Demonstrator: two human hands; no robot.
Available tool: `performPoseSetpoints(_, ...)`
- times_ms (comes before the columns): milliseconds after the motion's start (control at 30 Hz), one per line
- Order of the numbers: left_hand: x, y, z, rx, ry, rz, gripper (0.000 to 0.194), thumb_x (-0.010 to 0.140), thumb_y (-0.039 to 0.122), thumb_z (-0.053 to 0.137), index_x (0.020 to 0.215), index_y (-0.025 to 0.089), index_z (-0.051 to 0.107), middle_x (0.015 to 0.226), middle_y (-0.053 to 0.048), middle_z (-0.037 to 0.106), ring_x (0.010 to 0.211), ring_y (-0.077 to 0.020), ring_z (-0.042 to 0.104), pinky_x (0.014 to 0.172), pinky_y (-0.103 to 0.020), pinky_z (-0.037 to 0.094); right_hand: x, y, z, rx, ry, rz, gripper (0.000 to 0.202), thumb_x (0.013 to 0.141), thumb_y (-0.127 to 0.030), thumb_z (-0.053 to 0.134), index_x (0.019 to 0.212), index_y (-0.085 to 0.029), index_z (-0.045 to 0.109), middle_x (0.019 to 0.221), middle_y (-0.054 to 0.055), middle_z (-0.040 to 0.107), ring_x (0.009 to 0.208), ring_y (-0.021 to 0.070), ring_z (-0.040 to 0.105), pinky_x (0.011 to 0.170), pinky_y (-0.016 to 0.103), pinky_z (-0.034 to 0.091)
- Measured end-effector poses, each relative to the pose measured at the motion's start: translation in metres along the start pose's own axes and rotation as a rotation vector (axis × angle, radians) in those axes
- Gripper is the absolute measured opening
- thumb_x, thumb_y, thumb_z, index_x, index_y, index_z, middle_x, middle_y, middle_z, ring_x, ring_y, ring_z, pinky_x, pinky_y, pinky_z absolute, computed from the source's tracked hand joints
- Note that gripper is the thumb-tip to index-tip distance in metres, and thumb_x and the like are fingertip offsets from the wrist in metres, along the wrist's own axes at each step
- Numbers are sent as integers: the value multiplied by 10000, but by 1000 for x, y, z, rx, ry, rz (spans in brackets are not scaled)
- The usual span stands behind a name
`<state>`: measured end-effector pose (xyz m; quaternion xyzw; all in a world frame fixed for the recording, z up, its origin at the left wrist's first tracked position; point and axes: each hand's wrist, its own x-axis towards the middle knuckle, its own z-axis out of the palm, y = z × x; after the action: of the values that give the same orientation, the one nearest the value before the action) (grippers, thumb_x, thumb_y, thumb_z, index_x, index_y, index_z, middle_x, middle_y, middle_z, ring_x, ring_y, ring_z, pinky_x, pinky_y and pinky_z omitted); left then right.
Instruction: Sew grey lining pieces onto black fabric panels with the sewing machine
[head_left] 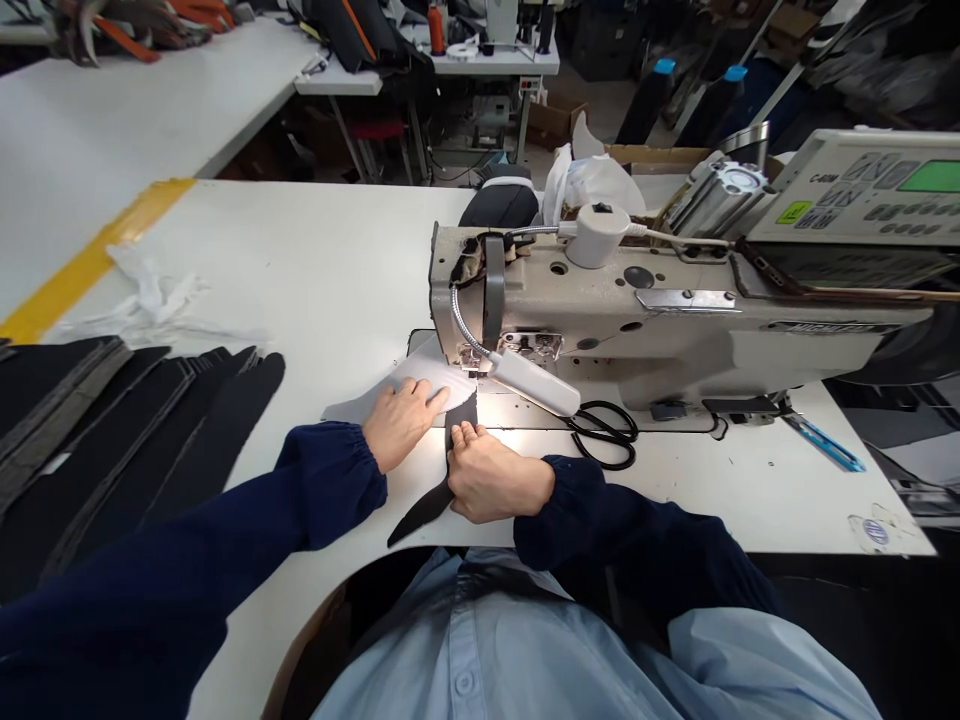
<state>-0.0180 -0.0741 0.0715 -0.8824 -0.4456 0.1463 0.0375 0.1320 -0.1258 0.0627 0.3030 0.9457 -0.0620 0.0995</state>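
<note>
A sewing machine [600,300] stands in front of me, its needle area lit by a small white lamp [536,382]. Beneath the needle lies a pale grey fabric piece [360,402], its edge meeting a dark fabric strip [424,508] that runs down toward me. My left hand [405,420] rests on the pale piece with its fingers spread, left of the needle. Just below it, my right hand [491,472] has its fingers curled closed on the dark strip; the thumb side is partly hidden. Black-handled scissors [607,435] lie right of my right hand, partly under the machine's lamp.
Several dark fabric panels [112,440] are stacked at the left, with white scraps [150,295] behind them. A blue cutter [825,443] lies on the right of the table [315,260]. The control panel [870,190] stands at the back right. Another worktable [187,100] is beyond.
</note>
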Motion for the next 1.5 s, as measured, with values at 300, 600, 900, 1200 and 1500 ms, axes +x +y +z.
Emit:
performPoseSetpoints(300, -4, 13, -18, 31, -147, 82, 409, 729, -32, 512, 1118, 90, 533, 926, -144, 601, 916, -256, 608, 670, -301, 492, -10, -8, 8, -63, 5, -61, 535, 900, -272, 507, 1255, 127, 531, 1297, 398, 475, 1173, 440, 566, 918, 527, 503)
performPoseSetpoints(600, 4, 26, -21, -145, -248, 34, 305, 821, 69, 425, 1107, 108, 523, 967, -121, 643, 876, -255, 673, 686, -341, 519, -15, -18, 29, -153, 200, -59, 336, 869, 0, 437, 1150, 87, 598, 1165, 364, 597, 1044, 344, 667, 760, 454, 578)
performPoseSetpoints(900, 5, 31, -1, -227, -84, 22, 394, 795, 38, 386, 1149, 106, 545, 979, -110, 632, 982, -249, 621, 864, -362, 484, -24, -37, 41, -153, 260, -59, 305, 861, 5, 429, 1095, 59, 618, 1140, 331, 627, 1039, 321, 667, 848, 447, 552)
performPoseSetpoints(1200, -11, 32, 35, -510, 237, 137, 502, 720, -18, 360, 1182, 113, 507, 1017, -94, 631, 960, -205, 583, 899, -338, 503, -18, -40, 69, -65, 419, -4, 297, 921, -52, 434, 1150, 63, 585, 1135, 315, 639, 1099, 302, 639, 942, 467, 515)
performPoseSetpoints(1500, -6, 22, 62, -686, 449, 209, 334, 788, -11, 345, 848, 163, 624, 1059, -61, 585, 953, -148, 574, 842, -277, 513, -3, -28, 82, -136, 647, 46, 346, 976, -177, 407, 1119, 73, 598, 1106, 301, 658, 1076, 344, 644, 914, 486, 538)
